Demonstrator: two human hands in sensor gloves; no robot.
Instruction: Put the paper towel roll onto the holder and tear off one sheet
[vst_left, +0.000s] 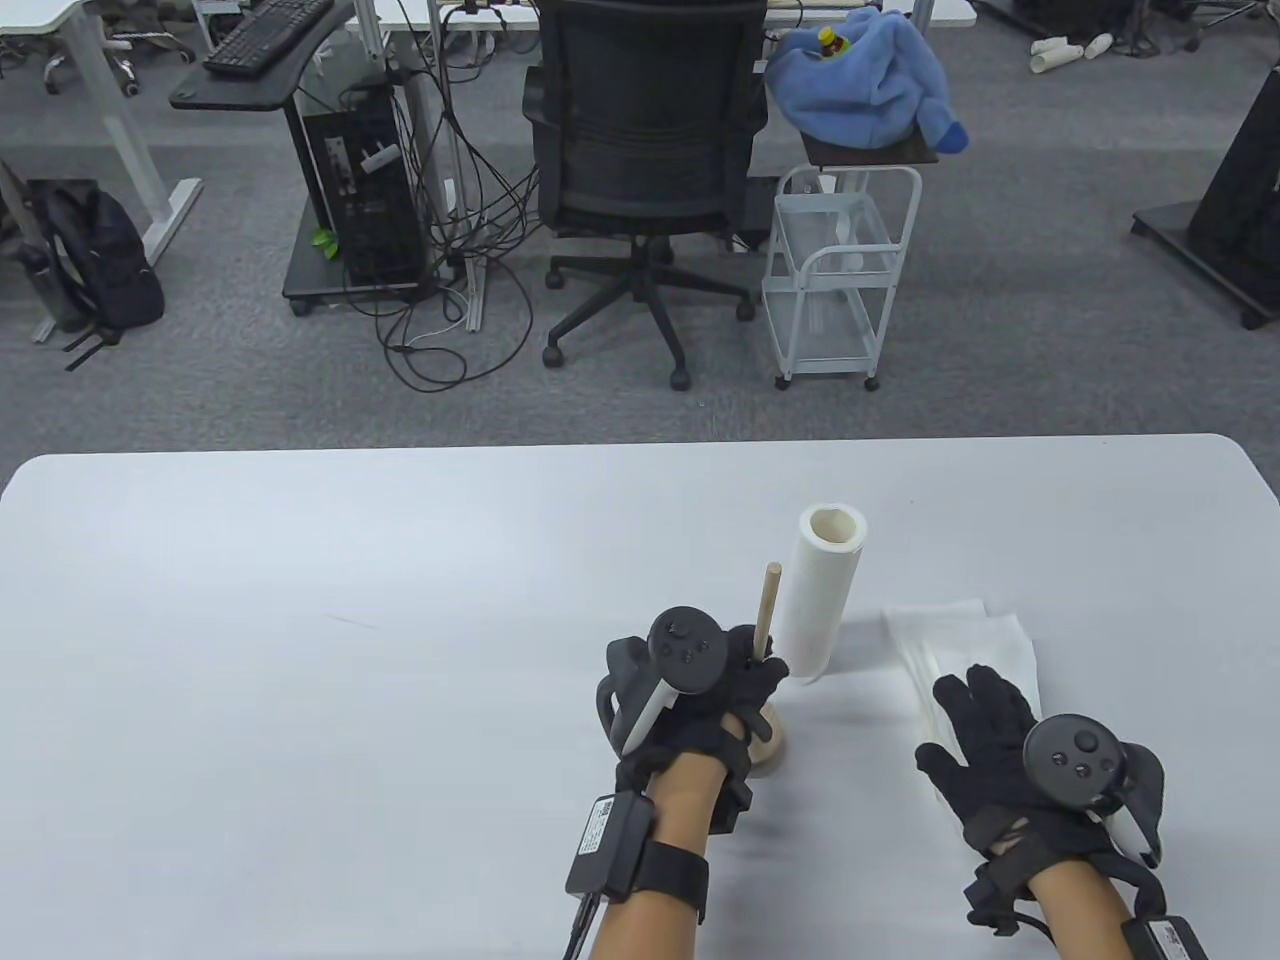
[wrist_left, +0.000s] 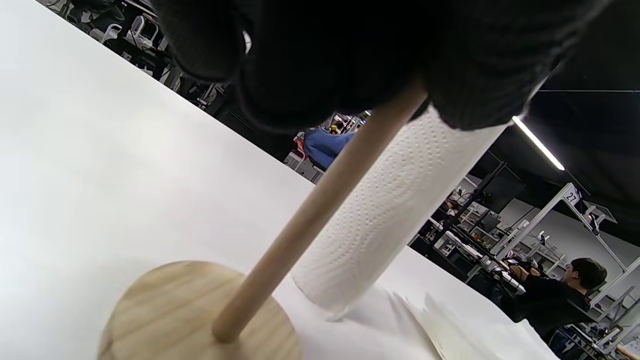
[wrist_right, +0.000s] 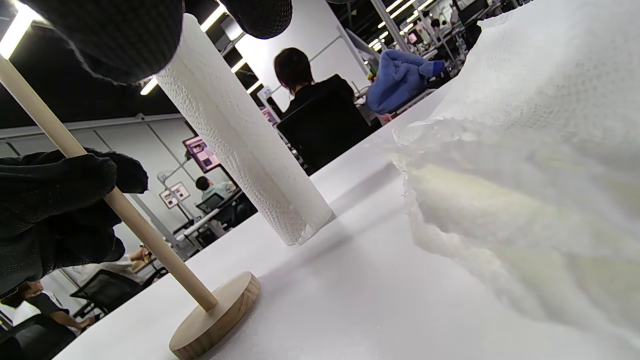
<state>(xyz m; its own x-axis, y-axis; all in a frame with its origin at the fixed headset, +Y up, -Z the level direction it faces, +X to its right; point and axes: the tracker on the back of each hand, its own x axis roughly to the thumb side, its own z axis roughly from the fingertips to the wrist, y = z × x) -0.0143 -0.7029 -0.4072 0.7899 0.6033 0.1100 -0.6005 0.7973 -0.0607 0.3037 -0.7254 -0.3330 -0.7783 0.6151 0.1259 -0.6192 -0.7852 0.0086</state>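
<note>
The paper towel roll (vst_left: 826, 592) is standing upright on the table (vst_left: 300, 620), not on the holder (wrist_right: 210, 320). The holder is standing just beside the roll, toward the person, with its wooden rod (vst_left: 768, 610) bare. The left hand (vst_left: 700, 700) is grasping this rod with curled fingers. The right hand (vst_left: 985, 730) is lying flat, fingers straight, pressing on loose paper sheets (vst_left: 975, 635) near the roll, on its other side.

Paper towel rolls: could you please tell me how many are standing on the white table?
1. The white paper towel roll stands upright just right of the wooden holder's dowel, not yet on it. None seems hidden.
</note>
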